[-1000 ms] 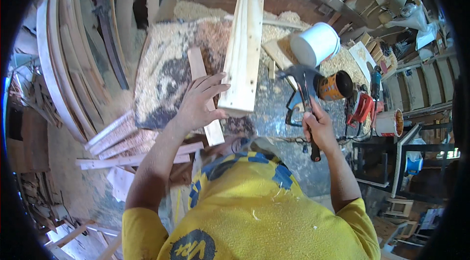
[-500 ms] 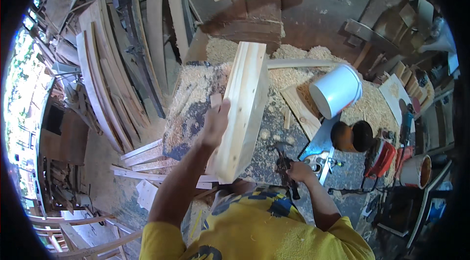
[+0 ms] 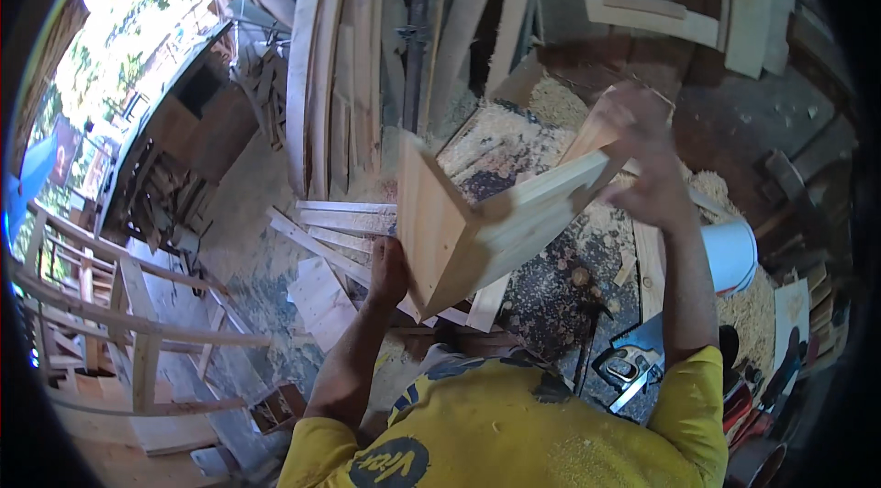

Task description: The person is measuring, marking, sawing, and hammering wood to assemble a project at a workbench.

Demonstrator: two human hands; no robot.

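Observation:
A pale wooden box frame (image 3: 541, 213), its boards meeting at a corner, is held up tilted above the workbench. My left hand (image 3: 389, 272) is closed on the edge of its near left board. At the frame's far right end is my right hand (image 3: 647, 167), blurred by motion, its fingers and thumb apart; whether it touches the wood I cannot tell. A hammer (image 3: 589, 341) lies on the bench below the frame. Beside it rests a handsaw (image 3: 629, 364) with a dark handle, partly hidden by my right arm.
Wood shavings lie over the workbench (image 3: 551, 291). A white bucket (image 3: 730, 257) is at the right, past my forearm. Long boards (image 3: 321, 84) lean at the back left, and slatted wooden frames (image 3: 138, 332) stand at the left. Offcuts (image 3: 321, 300) lie near my left arm.
My right hand has let go of the hammer and risen to the frame's far end. The frame has turned from near upright to slanting right. The view has swung left.

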